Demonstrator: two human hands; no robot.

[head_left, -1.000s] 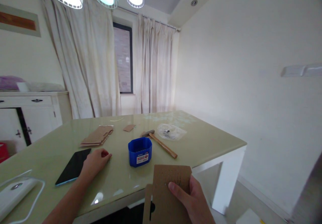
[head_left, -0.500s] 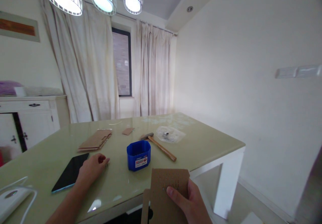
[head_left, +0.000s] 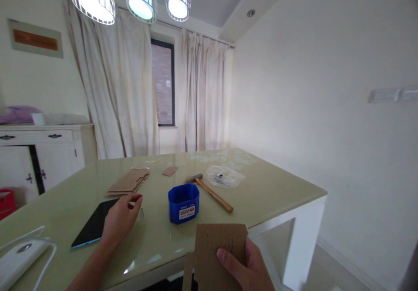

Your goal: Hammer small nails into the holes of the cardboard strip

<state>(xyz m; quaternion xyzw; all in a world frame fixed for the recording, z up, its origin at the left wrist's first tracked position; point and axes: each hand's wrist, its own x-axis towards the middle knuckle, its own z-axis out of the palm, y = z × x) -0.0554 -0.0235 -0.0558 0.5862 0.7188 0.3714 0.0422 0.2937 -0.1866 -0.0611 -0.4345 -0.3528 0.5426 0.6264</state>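
My right hand (head_left: 246,267) grips a brown piece of cardboard (head_left: 212,247) at the table's near edge, thumb lying across its face. Rows of small dark dots mark that face. Over the table, beside a dark tablet (head_left: 94,223), my left hand (head_left: 123,216) has its thumb and fingers pinched together. Whatever is between those fingertips is too small to make out. Some thin slivers show on the tabletop just right of them. Between the two hands stands a blue plastic tub (head_left: 183,204) with a white label.
Behind the tub lies a hammer (head_left: 215,195) with a wooden handle, next to a clear plastic bag (head_left: 225,176). Folded cardboard (head_left: 129,182) and a small cardboard piece (head_left: 170,171) lie farther back. A white device (head_left: 24,258) with a cable sits at left.
My left hand has lifted slightly off the tabletop, its fingers still pinched. The cardboard in my right hand has dropped a little in view. The whole scene has shifted slightly right.
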